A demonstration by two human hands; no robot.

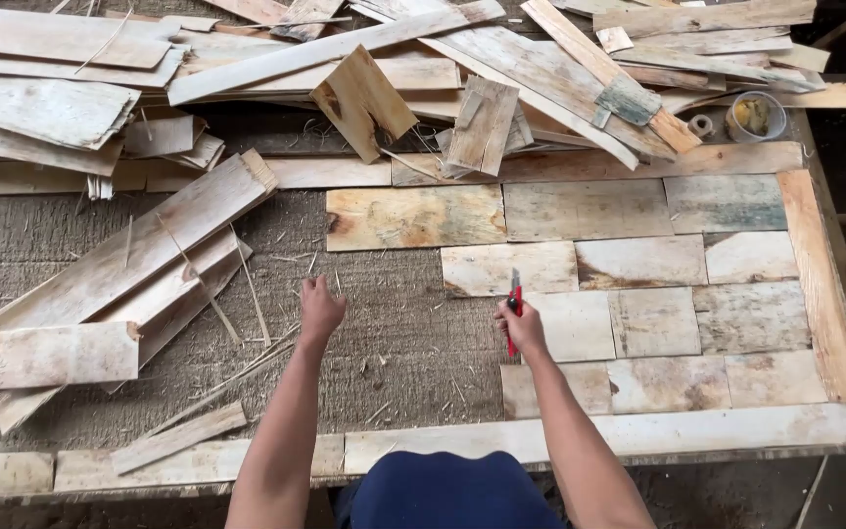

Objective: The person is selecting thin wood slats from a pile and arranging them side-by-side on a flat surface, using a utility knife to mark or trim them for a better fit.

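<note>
Near edge first: the right hand [524,328] is closed round a red knife [514,309], blade over the laid veneer pieces [580,264]. The left hand [320,306] hovers open and empty above the bare mat [394,333]. Beyond lies a loose scrap pile [364,69], within reach.

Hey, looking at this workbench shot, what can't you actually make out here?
- Red knife, head view: the right hand covers its grip; blade too small to tell.
- Small tub: contents too small to identify.
- Veneer sheets: cut off by the top and left edges.
- Left hand: palm faces down, so whether it touches the mat is unclear.
</note>
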